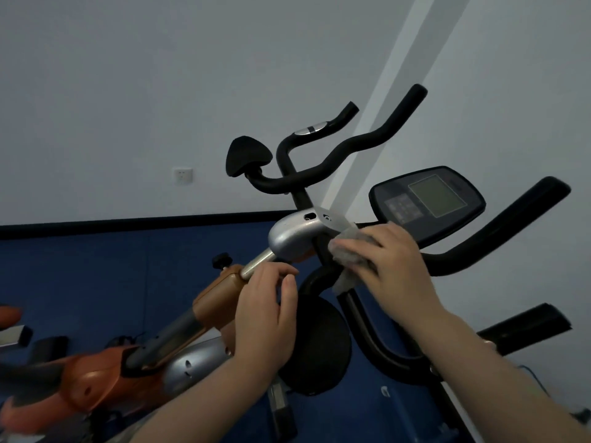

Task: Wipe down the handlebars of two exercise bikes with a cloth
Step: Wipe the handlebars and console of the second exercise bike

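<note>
Both hands are working beside the dark oval console (427, 203): your right hand (393, 266) is clutching the crumpled grey cloth (350, 251) against the black foam handlebar (479, 247) just below it, while your left hand (268, 302) is gripping the silver stem (256, 265) (probably for steadying).

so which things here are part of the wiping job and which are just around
Job:
cloth
right hand gripping it
near bike's handlebar
far bike's handlebar
left hand on the silver post

Just around:
console screen
wall socket
black knob
</note>
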A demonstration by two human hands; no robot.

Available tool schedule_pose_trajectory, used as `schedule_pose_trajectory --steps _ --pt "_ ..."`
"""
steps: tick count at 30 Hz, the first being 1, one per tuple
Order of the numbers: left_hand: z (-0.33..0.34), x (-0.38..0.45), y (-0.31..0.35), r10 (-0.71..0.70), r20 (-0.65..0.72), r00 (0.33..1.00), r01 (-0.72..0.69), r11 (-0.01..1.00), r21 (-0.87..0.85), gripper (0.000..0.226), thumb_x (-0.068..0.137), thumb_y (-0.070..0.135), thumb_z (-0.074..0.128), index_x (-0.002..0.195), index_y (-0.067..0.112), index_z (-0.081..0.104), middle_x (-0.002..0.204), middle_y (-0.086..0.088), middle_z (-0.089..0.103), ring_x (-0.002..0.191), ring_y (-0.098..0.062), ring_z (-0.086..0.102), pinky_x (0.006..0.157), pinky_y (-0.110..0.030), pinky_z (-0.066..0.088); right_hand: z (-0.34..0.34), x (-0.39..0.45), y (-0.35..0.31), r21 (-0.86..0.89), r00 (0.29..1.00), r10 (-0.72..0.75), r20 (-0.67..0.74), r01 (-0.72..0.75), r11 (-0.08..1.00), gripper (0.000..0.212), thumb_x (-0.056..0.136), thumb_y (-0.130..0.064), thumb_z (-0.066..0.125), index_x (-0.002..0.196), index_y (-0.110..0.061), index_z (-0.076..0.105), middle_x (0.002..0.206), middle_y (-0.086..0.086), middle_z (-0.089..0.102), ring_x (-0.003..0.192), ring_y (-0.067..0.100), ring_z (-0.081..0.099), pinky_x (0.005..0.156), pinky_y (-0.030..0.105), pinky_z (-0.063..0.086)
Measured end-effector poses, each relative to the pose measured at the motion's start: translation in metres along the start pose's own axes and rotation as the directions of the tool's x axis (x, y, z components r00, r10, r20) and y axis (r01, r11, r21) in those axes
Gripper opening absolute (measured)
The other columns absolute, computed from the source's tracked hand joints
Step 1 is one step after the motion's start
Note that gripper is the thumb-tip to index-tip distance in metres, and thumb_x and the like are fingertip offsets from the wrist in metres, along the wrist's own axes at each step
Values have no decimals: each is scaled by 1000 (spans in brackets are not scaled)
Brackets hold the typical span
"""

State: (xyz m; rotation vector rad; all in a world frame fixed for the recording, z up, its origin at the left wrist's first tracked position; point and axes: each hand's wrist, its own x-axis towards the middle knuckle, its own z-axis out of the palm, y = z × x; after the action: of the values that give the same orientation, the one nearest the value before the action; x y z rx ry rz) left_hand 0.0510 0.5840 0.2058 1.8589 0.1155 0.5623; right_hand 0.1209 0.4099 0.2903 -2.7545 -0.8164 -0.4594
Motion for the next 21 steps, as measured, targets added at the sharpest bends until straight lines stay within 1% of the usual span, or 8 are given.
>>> schedule_pose_trajectory --steps 2,6,8,10,15,17,19,21 --pt "1 0 -1 -27 25 999 29 999 -44 16 92 42 35 92 40 51 88 19 55 81 -4 57 68 -28 48 10 -3 -24 41 993 113 -24 -112 993 38 72 -7 74 105 -25 73 102 -1 64 99 24 52 84 42 44" --pt "0 1 1 -41 58 997 46 996 -80 17 91 45 34 92 40 50 88 19 56 77 -6 58 66 -32 50 8 8 -35 182 982 -76 174 44 982 42 73 -6 68 103 -35 73 100 -12 66 92 15 47 79 37 43" --pt "0 1 1 -60 76 995 66 995 -77 17 89 47 33 92 44 49 87 21 56 76 -5 58 65 -32 50 2 13 -23 143 996 86 36 -91 986 39 75 -3 68 103 -29 74 99 -7 66 92 17 46 80 38 45" --pt "1 1 -1 -81 91 993 88 993 -83 19 89 49 33 93 43 50 87 20 57 76 -6 58 66 -36 51 5 5 -29 172 942 315 -116 -293 940 30 82 -8 69 105 -27 74 102 -6 65 94 15 43 82 34 43" --pt "0 3 -4 -71 126 990 85 991 -106 22 90 47 33 92 38 53 88 16 58 81 -4 58 70 -36 50 13 -10 -52 432 970 207 131 -244 868 27 83 -18 70 102 -37 72 104 -15 61 99 6 52 85 22 44" --pt "0 3 -4 -63 126 990 75 993 -95 22 89 47 32 93 39 53 88 17 58 81 -4 58 67 -30 48 0 -2 -32 465 932 363 15 -328 822 25 83 -17 70 102 -34 73 103 -7 62 100 12 57 84 22 47" --pt "1 3 -4 -65 123 990 77 992 -97 24 89 47 32 93 38 53 89 17 58 81 -4 58 65 -26 46 -4 -2 -25 359 847 506 -163 -426 830 24 85 -21 68 107 -28 72 103 -4 59 100 18 57 81 20 46" --pt "1 3 -3 -65 127 990 78 991 -107 26 89 48 32 93 36 54 89 16 58 82 -5 58 66 -28 47 5 -6 -38 372 853 513 -93 -448 813 22 86 -23 68 108 -27 71 107 -4 54 101 18 56 84 29 49"
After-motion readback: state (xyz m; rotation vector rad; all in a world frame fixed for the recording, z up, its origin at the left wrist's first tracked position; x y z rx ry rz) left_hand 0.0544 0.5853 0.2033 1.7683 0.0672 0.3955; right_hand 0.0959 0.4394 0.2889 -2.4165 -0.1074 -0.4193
